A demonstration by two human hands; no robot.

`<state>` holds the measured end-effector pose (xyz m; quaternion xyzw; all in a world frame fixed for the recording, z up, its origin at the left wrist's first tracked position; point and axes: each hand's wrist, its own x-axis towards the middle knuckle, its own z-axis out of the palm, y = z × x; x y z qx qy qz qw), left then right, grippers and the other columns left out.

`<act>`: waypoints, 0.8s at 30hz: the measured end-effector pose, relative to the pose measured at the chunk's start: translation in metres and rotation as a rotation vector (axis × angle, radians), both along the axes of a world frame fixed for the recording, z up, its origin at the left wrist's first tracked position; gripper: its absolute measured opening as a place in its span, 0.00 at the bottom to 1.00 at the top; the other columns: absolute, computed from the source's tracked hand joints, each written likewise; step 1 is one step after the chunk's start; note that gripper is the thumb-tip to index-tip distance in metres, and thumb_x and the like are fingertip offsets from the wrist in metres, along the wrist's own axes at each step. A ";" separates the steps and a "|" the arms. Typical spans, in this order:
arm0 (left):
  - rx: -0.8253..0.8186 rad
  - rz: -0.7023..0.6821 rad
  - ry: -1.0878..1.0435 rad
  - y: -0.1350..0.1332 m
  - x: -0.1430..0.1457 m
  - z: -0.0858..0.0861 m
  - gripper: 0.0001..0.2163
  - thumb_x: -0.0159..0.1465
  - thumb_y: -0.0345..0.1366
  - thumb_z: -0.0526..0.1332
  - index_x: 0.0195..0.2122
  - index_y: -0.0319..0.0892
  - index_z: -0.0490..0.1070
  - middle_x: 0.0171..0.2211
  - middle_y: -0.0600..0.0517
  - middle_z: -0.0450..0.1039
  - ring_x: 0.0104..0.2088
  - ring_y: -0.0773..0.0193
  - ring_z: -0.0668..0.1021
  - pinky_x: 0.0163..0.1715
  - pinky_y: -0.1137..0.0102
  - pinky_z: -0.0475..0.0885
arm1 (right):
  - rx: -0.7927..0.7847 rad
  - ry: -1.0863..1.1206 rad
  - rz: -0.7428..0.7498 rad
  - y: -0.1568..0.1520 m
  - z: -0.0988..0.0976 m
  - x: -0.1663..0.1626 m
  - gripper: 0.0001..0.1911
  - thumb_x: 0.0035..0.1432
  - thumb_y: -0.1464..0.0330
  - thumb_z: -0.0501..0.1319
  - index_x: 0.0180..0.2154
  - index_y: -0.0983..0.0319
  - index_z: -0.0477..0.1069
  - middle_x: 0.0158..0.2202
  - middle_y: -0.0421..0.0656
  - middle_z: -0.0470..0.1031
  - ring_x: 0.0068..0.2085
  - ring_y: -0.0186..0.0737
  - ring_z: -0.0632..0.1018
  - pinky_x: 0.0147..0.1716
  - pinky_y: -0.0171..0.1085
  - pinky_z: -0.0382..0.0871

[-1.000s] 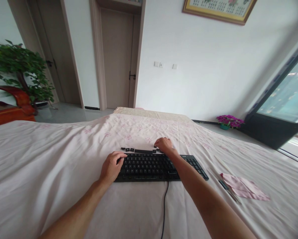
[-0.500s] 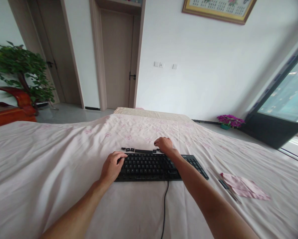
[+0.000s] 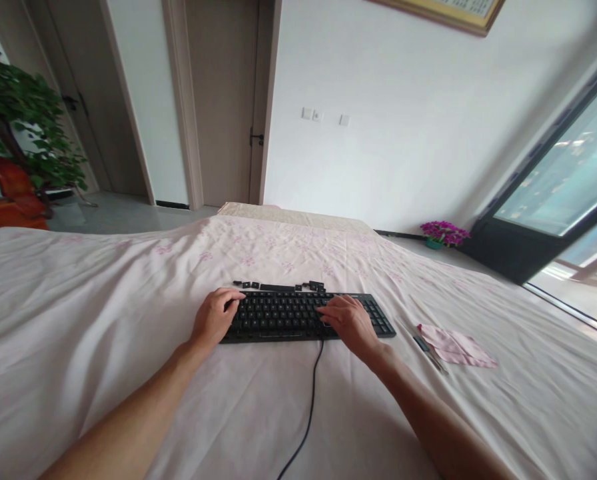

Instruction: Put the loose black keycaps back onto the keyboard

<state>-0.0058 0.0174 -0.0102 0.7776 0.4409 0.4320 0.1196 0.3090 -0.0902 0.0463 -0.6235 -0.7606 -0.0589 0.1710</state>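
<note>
A black keyboard lies on the pale pink sheet, its cable running toward me. My left hand rests on the keyboard's left end, fingers curled over the edge keys. My right hand lies on the keys at the right of the middle, fingers bent down onto them; whether it pinches a key I cannot tell. Several loose black keycaps lie in a row on the sheet just beyond the keyboard's far edge.
A folded pink cloth and a thin dark tool lie right of the keyboard. The sheet covers a wide surface. A potted plant and wooden furniture stand far left, doors behind, a window at right.
My right hand drew back from the loose keycaps beyond the keyboard onto the keys. The left hand stayed at the left end. The view tilted down and shifted a little.
</note>
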 end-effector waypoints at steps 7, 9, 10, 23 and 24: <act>0.011 0.007 0.004 -0.001 -0.001 0.000 0.10 0.60 0.32 0.54 0.36 0.45 0.76 0.40 0.51 0.76 0.43 0.61 0.76 0.49 0.64 0.69 | 0.046 -0.125 -0.002 -0.014 -0.005 -0.011 0.10 0.60 0.64 0.60 0.43 0.49 0.75 0.38 0.40 0.73 0.40 0.38 0.69 0.40 0.37 0.56; 0.010 0.007 0.006 -0.001 -0.001 -0.001 0.10 0.60 0.32 0.54 0.36 0.45 0.76 0.40 0.51 0.76 0.43 0.60 0.76 0.49 0.64 0.69 | 0.047 -0.149 -0.004 -0.013 -0.007 -0.011 0.10 0.60 0.64 0.60 0.43 0.50 0.76 0.38 0.40 0.73 0.40 0.37 0.68 0.39 0.36 0.55; 0.010 0.006 0.007 0.000 -0.001 -0.002 0.10 0.61 0.32 0.54 0.36 0.46 0.76 0.40 0.51 0.76 0.43 0.60 0.76 0.49 0.64 0.69 | 0.047 -0.157 -0.003 -0.013 -0.008 -0.011 0.10 0.60 0.64 0.60 0.43 0.50 0.76 0.37 0.40 0.73 0.40 0.37 0.68 0.39 0.36 0.55; 0.012 0.004 0.010 -0.002 0.000 0.001 0.10 0.60 0.32 0.54 0.35 0.46 0.76 0.40 0.52 0.76 0.43 0.61 0.76 0.48 0.65 0.69 | 0.044 -0.264 0.042 -0.011 -0.006 -0.015 0.09 0.63 0.63 0.56 0.40 0.54 0.75 0.34 0.41 0.72 0.40 0.40 0.67 0.37 0.39 0.50; 0.009 0.002 0.013 -0.001 0.000 0.001 0.10 0.60 0.32 0.54 0.35 0.46 0.76 0.40 0.52 0.76 0.43 0.61 0.76 0.48 0.65 0.69 | 0.042 -0.276 0.040 -0.011 -0.006 -0.015 0.09 0.63 0.63 0.56 0.40 0.55 0.74 0.34 0.41 0.72 0.39 0.40 0.67 0.36 0.39 0.50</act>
